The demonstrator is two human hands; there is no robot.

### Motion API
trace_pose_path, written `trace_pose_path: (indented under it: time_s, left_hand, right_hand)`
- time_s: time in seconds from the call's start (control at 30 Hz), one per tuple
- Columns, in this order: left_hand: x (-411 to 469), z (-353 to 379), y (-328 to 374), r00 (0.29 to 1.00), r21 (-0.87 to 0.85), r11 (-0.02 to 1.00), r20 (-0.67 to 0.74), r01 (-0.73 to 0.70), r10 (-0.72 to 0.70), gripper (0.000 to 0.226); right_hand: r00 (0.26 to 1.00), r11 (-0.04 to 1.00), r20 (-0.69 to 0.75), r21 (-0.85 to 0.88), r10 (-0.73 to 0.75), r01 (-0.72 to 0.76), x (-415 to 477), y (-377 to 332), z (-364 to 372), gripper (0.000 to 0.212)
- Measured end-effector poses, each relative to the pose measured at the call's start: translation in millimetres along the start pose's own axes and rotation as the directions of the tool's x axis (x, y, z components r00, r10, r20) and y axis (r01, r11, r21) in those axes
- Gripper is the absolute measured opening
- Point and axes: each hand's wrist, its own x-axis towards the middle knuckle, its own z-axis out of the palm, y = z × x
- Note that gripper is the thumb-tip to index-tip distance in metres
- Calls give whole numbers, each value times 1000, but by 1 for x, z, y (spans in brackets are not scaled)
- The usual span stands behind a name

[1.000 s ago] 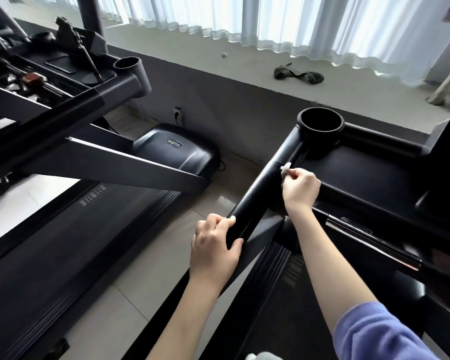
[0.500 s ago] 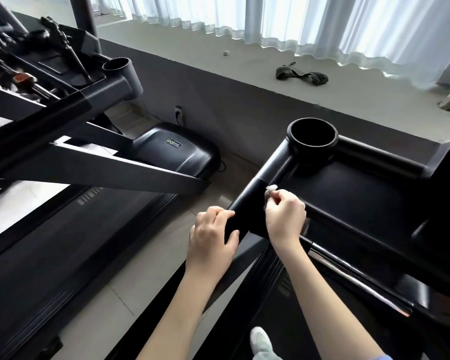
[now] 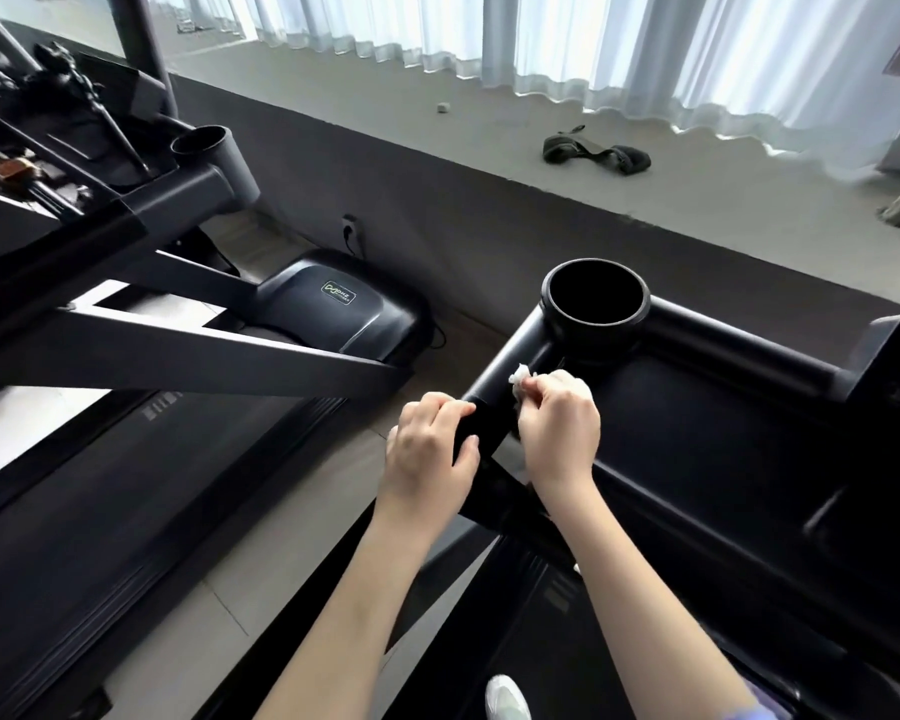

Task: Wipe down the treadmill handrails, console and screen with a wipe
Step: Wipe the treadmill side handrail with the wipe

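**Step in hand.** Handrail wiping, judged from the position of both hands on the rail. Console and screen appear to be outstanding.

**Hand pose.** Both bare forearms reach forward from the bottom of the view, above a white shoe [image 3: 507, 696].
- The left hand [image 3: 427, 459] is knuckles-up, its fingers curled over the black tubular handrail [image 3: 494, 379] in a steadying grip.
- The right hand [image 3: 557, 428] lies just beside it, on the inner side of the rail. Its fingers are bunched and pinch a small crumpled white wipe [image 3: 520, 375].
- The wipe protrudes beyond the fingertips and touches the rail just short of the round black cup holder [image 3: 593, 335].

**Next move.** Likely a stroke along the rail toward the cup holder joint. This calls for firm pad pressure and a refolded wipe, since little of its surface is exposed. The left hand must then release so that the covered section can be wiped.

**Beyond the hands.** The flat black console tray [image 3: 697, 418] lies right of the cup holder. The screen cannot be identified. Further off is a second treadmill with a glossy motor cover [image 3: 333, 304], then a dark strap [image 3: 596, 150] on the grey floor below white curtains [image 3: 645, 54].
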Motion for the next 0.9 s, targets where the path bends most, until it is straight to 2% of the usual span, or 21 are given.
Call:
trace_pose_path:
  time_s: [0.17, 0.33, 0.4, 0.5, 0.77, 0.9]
  left_hand:
    - [0, 10, -1, 998, 49, 999, -57, -17, 20, 26]
    - [-1, 10, -2, 998, 32, 999, -65, -7, 9, 27]
    - [-1, 10, -2, 998, 35, 999, -58, -3, 5, 27]
    - [-1, 9, -1, 998, 44, 999, -58, 5, -2, 28]
    - [0, 8, 2, 999, 57, 998, -38, 21, -19, 26]
    - [10, 9, 5, 999, 63, 998, -30, 18, -16, 22]
  right_hand:
    - [1000, 998, -23, -56, 19, -20, 32, 12, 4, 17]
    - [992, 988, 81, -126, 94, -83, 52, 24, 7, 13]
    - [995, 988, 77, -149, 58, -46, 54, 24, 5, 9]
    - [999, 984, 32, -178, -27, 32, 53, 23, 7, 15]
    - [987, 992, 107, -10, -121, 123, 42, 38, 1, 10]
    - [957, 984, 236, 95, -171, 153, 29, 42, -8, 11]
